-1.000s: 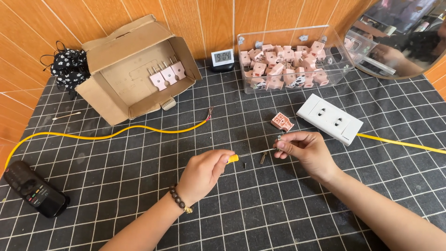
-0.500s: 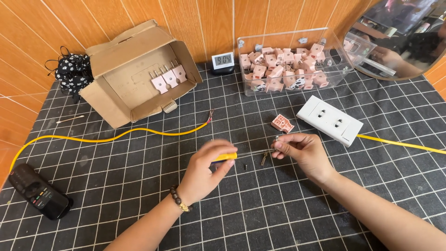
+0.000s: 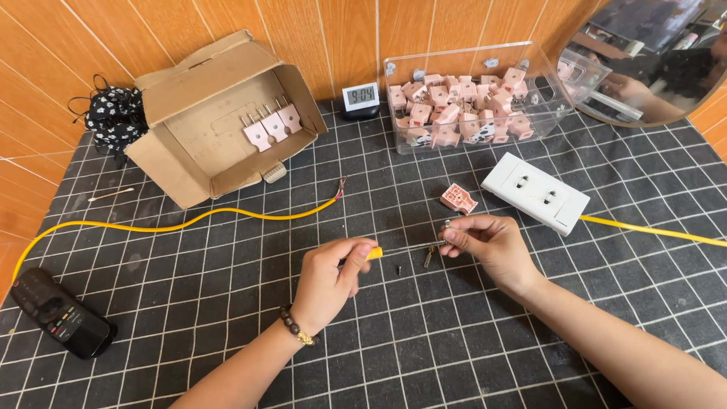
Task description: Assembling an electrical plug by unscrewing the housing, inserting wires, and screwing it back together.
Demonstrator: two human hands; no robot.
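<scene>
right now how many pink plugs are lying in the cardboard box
3 pink plugs lie side by side on the inner flap of the open cardboard box: left, middle, right. Others could be hidden deeper inside the box.

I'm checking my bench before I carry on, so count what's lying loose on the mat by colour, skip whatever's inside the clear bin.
Pink: 4, three plugs in the cardboard box and one plug half on the mat.
Yellow: 2 cables.
White: 1 socket strip.
Black: 1 remote.
Total: 8.
</scene>
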